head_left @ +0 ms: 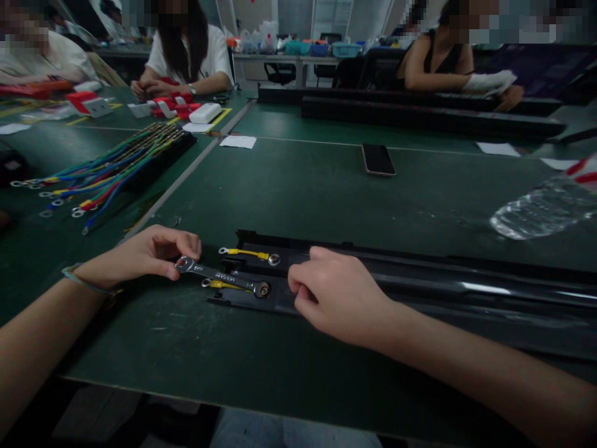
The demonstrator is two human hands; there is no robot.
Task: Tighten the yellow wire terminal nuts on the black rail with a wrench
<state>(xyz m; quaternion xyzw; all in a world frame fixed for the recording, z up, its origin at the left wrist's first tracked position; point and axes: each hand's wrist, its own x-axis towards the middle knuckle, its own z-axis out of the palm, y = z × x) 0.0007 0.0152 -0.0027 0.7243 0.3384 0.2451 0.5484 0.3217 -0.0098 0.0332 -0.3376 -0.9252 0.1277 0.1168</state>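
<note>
A small silver wrench (219, 275) lies across the left end of a long black rail (420, 283) on the green table. My left hand (149, 252) pinches the wrench's outer end with thumb and fingers. The wrench's other end sits on a fastener (263, 289) at the ring end of a short yellow wire (219, 284). A second yellow wire (249, 254) with ring terminals lies just behind it on the rail. My right hand (336, 292) rests curled on the rail, fingers pressed down beside the fastener.
A bundle of coloured wires with ring terminals (102, 171) lies at the left. A phone (377, 159) lies mid-table, and a plastic water bottle (545, 208) on its side at the right. More black rails (420, 115) and other people sit at the far side.
</note>
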